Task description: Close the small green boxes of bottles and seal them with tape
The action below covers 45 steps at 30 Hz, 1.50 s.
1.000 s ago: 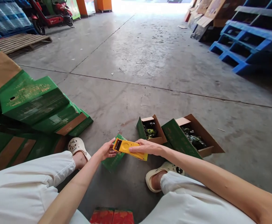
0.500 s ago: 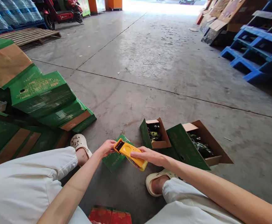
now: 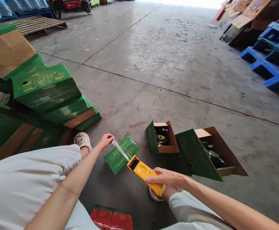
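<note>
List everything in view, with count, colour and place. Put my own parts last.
Tape dispenser: one, yellow, in right hand
Tape strip: one, clear, between left hand and dispenser
Small box: one, green, floor between the feet
Open boxes: two, green outside, brown inside, right of small box
Wrapped contents: uncounted, dark and green, inside open boxes
Stacked boxes: several, green and brown, left
Red carton: one or two, bottom edge
Wooden pallet: one, brown, upper left
Wrapped packs: several, blue, top left
Scooter: one, red, top left, cut off
Cardboard: several, brown, upper right
Pallets: several, blue, right
Clogs: two, cream, on feet
Trousers: one pair, white
Hands: two, bare, centre
</note>
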Available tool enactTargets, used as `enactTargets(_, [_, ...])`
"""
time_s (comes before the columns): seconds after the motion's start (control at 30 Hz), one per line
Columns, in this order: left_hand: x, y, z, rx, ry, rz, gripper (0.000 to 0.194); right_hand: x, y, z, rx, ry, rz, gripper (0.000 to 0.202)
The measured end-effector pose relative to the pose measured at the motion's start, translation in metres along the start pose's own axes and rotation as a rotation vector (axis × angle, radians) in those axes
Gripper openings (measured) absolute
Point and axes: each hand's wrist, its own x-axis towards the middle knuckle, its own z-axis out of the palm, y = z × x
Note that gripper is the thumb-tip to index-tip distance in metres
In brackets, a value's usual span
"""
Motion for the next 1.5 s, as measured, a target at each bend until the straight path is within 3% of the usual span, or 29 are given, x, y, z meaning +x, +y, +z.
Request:
enactTargets(0.47, [0.004,-0.03,0.004,0.109,0.025,-0.003,0.033,0.015,0.006,-0.005,0.03,0.004,0.152,0.071])
enactTargets(0.83, [-0.001,-0.051,0.032,0.273,-0.017,0.007,0.026,0.027,0.007,-0.007,0.067,0.058,0.215,0.073])
enactTargets(0.9, [-0.001,-0.052,0.033,0.323,0.015,0.021,0.022,0.033,0.009,-0.008,0.069,0.082,0.211,0.075])
enactTargets(1.07, [-0.003,-0.053,0.029,0.442,0.132,0.04,0.04,0.04,0.013,-0.005,0.081,0.097,0.222,0.077])
enactTargets(1.2, [-0.019,-0.044,0.043,0.495,0.194,0.164,0.041,0.045,0.012,0.001,0.083,0.1,0.209,0.065])
enactTargets(1.37, [-0.056,-0.035,0.086,0.894,0.069,0.626,0.055,0.05,0.011,-0.003,0.061,0.098,0.233,0.051])
enactTargets(1.5, [-0.068,-0.037,0.097,1.112,0.012,0.656,0.065,0.05,0.008,-0.009,-0.002,0.091,0.246,0.045])
